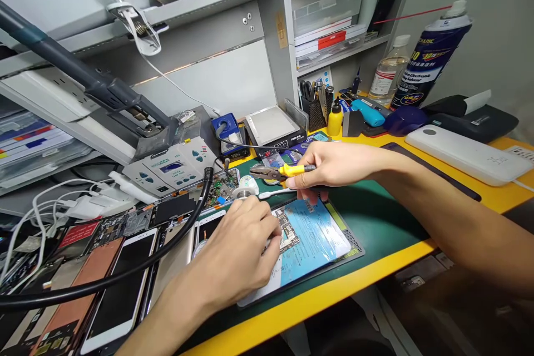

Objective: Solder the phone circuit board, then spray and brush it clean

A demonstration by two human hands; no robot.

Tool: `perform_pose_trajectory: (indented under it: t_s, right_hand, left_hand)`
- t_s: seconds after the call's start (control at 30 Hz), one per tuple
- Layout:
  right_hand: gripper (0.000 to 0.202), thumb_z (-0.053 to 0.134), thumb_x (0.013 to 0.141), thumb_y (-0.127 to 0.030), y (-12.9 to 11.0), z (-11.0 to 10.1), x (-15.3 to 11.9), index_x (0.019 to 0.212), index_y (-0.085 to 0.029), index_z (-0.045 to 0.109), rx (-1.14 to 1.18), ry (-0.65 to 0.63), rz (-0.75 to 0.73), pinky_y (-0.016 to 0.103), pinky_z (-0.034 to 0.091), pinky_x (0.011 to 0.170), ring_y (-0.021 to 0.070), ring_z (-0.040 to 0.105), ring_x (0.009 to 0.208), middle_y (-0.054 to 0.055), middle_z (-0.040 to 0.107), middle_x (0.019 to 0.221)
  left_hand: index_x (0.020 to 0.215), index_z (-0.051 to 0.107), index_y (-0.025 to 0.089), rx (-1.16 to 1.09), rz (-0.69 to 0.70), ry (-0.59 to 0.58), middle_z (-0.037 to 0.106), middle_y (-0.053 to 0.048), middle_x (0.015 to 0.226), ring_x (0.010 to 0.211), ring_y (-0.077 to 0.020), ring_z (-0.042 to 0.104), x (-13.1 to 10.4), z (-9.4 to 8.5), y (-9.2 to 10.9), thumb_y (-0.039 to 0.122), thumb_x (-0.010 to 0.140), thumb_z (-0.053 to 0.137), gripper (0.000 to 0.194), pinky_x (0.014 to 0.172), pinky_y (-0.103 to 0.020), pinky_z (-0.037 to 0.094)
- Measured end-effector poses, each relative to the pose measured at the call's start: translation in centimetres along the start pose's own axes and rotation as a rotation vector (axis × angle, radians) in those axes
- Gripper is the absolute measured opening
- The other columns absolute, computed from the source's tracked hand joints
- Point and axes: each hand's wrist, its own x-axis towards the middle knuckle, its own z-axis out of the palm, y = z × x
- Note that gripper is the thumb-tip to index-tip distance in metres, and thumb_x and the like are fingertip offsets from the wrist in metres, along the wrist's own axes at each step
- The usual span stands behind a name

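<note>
Pliers with metal noses and yellow-and-black handles (pixel 298 169) are gripped in your right hand (pixel 329 164), held up over the green mat (pixel 384 217), and that grip is closed, thumb and fingers wrapped round the handles. Your left hand (pixel 246 245) reaches in low over the blue-and-white printed sheet (pixel 321 233), fingers curled, and you cover enough there that I cannot tell whether its grip is pinching anything or simply bent. The small pale circuit board with dark patches (pixel 288 231) lies on that sheet, just beside your left fingers and partly behind them. As for how far you have got, the board is laid out and the pliers are in hand, but their noses are apart from it, pointing over toward the round white-and-green disc (pixel 249 182). Whether the board has been altered is too small to make out (the glare on the sheet doesn't help either), so I would not call any work on it finished or wanting. The white-framed phone with a dark screen (pixel 125 281) lies to your left, under the thick black hose (pixel 206 192), and the yellow worktop (pixel 334 292) shows along the mat's near edge.
</note>
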Motion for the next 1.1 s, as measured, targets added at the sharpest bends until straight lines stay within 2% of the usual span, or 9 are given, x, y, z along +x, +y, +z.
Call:
perform_pose_trajectory:
  t_s: [0.17, 0.37, 0.5, 0.63, 0.73, 0.9, 1.1]
  right_hand:
    - [0.046, 0.075, 0.079, -0.065, 0.5, -0.2, 0.1, 0.076, -0.019, 0.079, 0.036, 0.003, -0.01, 0.025, 0.05, 0.056, 0.017, 0.067, 0.058, 0.003, 0.077, 0.069]
    - [0.042, 0.075, 0.08, -0.061, 0.8, -0.6, 0.1, 0.073, -0.019, 0.077, 0.069, 0.027, -0.029, 0.027, 0.052, 0.056, 0.0194, 0.071, 0.06, 0.003, 0.078, 0.069]
    - [0.041, 0.075, 0.083, -0.059, 0.7, -0.7, -0.1, 0.072, -0.019, 0.076, 0.088, 0.039, -0.041, 0.026, 0.054, 0.059, 0.0176, 0.069, 0.059, 0.003, 0.077, 0.068]
    - [0.037, 0.073, 0.086, -0.054, 0.5, -0.6, -0.3, 0.072, -0.02, 0.076, 0.088, 0.04, -0.034, 0.023, 0.052, 0.058, 0.0166, 0.069, 0.06, 0.002, 0.077, 0.068]
    - [0.037, 0.075, 0.084, -0.055, 0.5, -0.4, -0.3, 0.072, -0.02, 0.075, 0.093, 0.037, -0.032, 0.023, 0.05, 0.056, 0.0161, 0.068, 0.059, 0.002, 0.077, 0.068]
    - [0.042, 0.08, 0.075, -0.061, 0.9, -0.3, 0.2, 0.068, -0.02, 0.073, 0.142, 0.036, -0.022, 0.026, 0.053, 0.058, 0.018, 0.069, 0.06, 0.003, 0.077, 0.069]
    - [0.042, 0.081, 0.075, -0.06, 1.4, -0.2, 0.8, 0.068, -0.019, 0.074, 0.192, 0.031, -0.004, 0.027, 0.057, 0.059, 0.0195, 0.071, 0.061, 0.005, 0.077, 0.07]
  left_hand:
    - [0.077, 0.06, 0.018, 0.018, -0.075, -0.087, 0.06, -0.008, 0.085, 0.083, -0.0248, 0.052, 1.6, -0.5, 0.7, 0.018, 0.094, 0.05, 0.02, 0.077, -0.04, 0.036]
    - [0.067, 0.058, 0.02, -0.141, -0.21, -0.028, 0.058, -0.003, 0.076, 0.072, -0.0197, 0.048, 1.9, -0.6, 1.0, 0.018, 0.081, 0.058, 0.015, 0.07, -0.035, 0.032]
    - [0.072, 0.066, 0.02, -0.442, -0.383, 0.063, 0.059, 0.0, 0.071, 0.064, -0.015, 0.049, 0.8, -0.8, -0.2, 0.028, 0.079, 0.065, 0.01, 0.061, -0.028, 0.034]
    - [0.078, 0.069, 0.017, -0.794, -0.556, 0.202, 0.054, 0.001, 0.059, 0.053, -0.0101, 0.041, -0.7, -0.6, -1.2, 0.045, 0.083, 0.068, 0.028, 0.05, -0.022, 0.028]
    - [0.079, 0.068, 0.015, -1.051, -0.647, 0.282, 0.055, 0.001, 0.055, 0.048, -0.0082, 0.038, -1.7, -0.1, -1.2, 0.051, 0.081, 0.072, 0.036, 0.043, -0.019, 0.026]
    - [0.077, 0.068, 0.015, -1.378, -0.72, 0.407, 0.05, 0.004, 0.053, 0.044, -0.0046, 0.034, -3.1, 0.6, -0.6, 0.042, 0.077, 0.08, 0.03, 0.038, -0.014, 0.025]
    - [0.071, 0.064, 0.013, -1.681, -0.751, 0.531, 0.056, 0.002, 0.068, 0.043, -0.0012, 0.032, -3.9, 1.3, 0.2, 0.027, 0.069, 0.083, 0.024, 0.032, -0.012, 0.028]
